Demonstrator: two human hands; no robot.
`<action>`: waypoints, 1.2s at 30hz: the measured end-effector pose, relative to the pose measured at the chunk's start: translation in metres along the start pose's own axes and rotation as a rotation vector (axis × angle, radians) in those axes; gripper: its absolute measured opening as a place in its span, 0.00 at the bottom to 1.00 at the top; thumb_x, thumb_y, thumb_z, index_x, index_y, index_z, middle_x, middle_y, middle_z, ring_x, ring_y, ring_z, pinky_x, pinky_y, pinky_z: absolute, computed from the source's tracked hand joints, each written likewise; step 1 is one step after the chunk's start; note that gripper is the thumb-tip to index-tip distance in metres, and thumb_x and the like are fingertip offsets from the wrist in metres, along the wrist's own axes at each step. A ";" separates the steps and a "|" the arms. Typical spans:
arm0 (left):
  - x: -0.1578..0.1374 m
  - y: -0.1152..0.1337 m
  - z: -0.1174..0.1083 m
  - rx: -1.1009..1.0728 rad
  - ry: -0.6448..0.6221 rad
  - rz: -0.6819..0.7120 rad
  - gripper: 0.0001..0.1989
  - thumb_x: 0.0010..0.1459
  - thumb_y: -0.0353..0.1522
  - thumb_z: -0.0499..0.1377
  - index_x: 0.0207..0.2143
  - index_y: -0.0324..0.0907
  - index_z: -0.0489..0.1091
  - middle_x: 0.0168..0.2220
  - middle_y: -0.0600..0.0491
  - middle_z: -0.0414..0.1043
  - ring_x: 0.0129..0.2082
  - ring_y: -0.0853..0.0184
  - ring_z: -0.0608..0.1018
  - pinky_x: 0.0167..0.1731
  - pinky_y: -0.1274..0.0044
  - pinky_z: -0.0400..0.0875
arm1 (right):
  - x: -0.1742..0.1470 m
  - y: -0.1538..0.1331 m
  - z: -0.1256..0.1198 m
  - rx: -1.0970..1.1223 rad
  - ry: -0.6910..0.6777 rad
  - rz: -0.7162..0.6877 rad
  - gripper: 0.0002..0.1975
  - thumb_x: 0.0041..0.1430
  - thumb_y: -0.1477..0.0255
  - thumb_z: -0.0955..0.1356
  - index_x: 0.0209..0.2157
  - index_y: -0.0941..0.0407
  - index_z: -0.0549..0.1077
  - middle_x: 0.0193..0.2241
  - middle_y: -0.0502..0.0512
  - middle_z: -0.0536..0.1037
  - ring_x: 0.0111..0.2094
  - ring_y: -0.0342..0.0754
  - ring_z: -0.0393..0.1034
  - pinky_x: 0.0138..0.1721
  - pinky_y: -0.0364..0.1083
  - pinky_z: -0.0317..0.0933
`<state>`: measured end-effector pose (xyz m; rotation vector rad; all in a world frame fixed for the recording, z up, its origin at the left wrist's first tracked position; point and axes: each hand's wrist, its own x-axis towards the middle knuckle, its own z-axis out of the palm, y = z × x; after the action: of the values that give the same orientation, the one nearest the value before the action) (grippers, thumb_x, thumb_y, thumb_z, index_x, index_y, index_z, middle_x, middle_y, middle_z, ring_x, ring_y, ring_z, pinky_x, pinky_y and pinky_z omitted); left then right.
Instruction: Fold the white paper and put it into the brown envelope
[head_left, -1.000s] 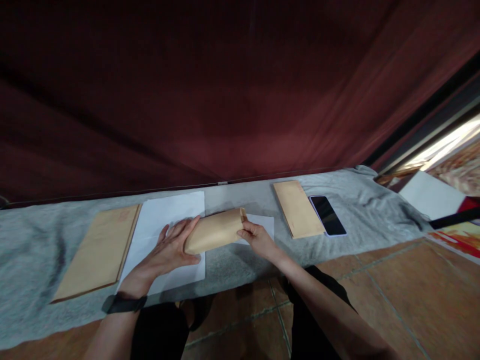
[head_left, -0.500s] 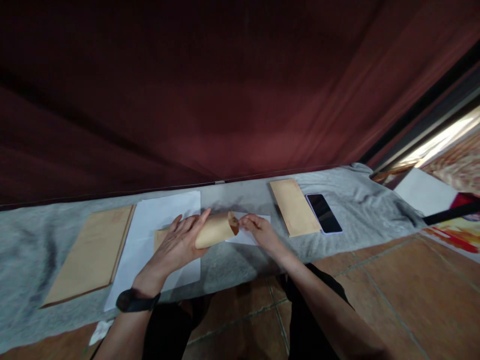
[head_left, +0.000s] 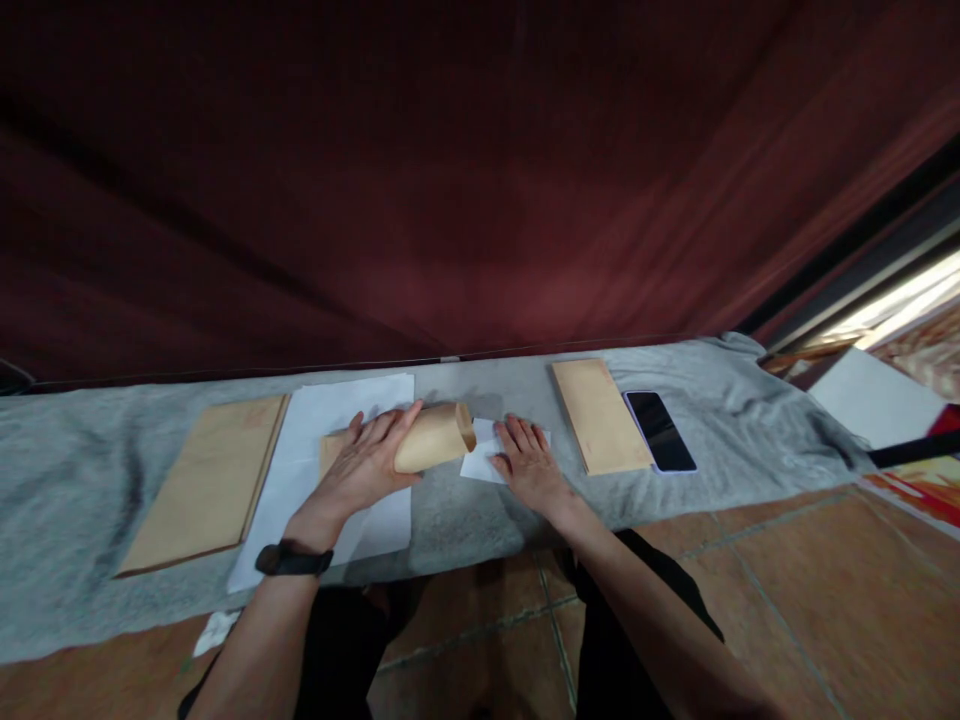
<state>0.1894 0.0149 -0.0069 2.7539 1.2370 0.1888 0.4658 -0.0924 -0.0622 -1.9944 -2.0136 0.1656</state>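
Observation:
My left hand (head_left: 369, 462) is wrapped over a brown paper envelope (head_left: 431, 438), squeezing it so that its mouth bulges apart toward the right. Part of the envelope is hidden under the palm. Beneath it lie white paper sheets (head_left: 375, 535). My right hand (head_left: 531, 468) rests with fingers outstretched on a small folded white paper (head_left: 480, 460), just right of the envelope's mouth. The hand covers much of that paper.
A pile of brown envelopes (head_left: 199, 485) lies at the left. More brown envelopes (head_left: 602, 415) and a phone (head_left: 661, 432) lie at the right on the grey cloth (head_left: 757, 420). A dark red curtain (head_left: 480, 200) hangs behind. Below is a tiled floor (head_left: 765, 560).
My right hand has gone from pinched fingers near the envelope's mouth to lying flat on the small white paper. My left hand still grips the envelope. The view has shifted slightly.

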 end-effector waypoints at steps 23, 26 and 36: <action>0.016 0.012 0.006 0.029 -0.047 -0.221 0.61 0.47 0.52 0.69 0.73 0.50 0.37 0.69 0.39 0.53 0.68 0.44 0.57 0.66 0.49 0.35 | -0.004 0.008 0.014 -0.109 0.027 -0.069 0.30 0.72 0.61 0.58 0.69 0.61 0.57 0.70 0.67 0.56 0.69 0.61 0.50 0.67 0.63 0.43; 0.016 0.013 0.008 0.024 -0.091 -0.246 0.61 0.45 0.54 0.69 0.73 0.51 0.39 0.71 0.39 0.50 0.69 0.42 0.55 0.66 0.47 0.35 | -0.004 0.008 0.014 -0.120 0.026 -0.073 0.30 0.72 0.61 0.58 0.68 0.61 0.57 0.70 0.67 0.55 0.69 0.61 0.49 0.67 0.62 0.43; 0.019 0.037 0.008 0.075 0.062 -0.096 0.52 0.55 0.58 0.59 0.73 0.48 0.43 0.74 0.42 0.40 0.73 0.44 0.43 0.67 0.48 0.27 | -0.005 0.009 0.016 -0.125 0.057 -0.099 0.29 0.73 0.61 0.56 0.69 0.60 0.57 0.69 0.68 0.56 0.69 0.61 0.49 0.67 0.64 0.44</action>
<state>0.2306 0.0042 -0.0078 2.7625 1.4167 0.2248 0.4699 -0.0955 -0.0804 -1.9421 -2.1287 -0.0399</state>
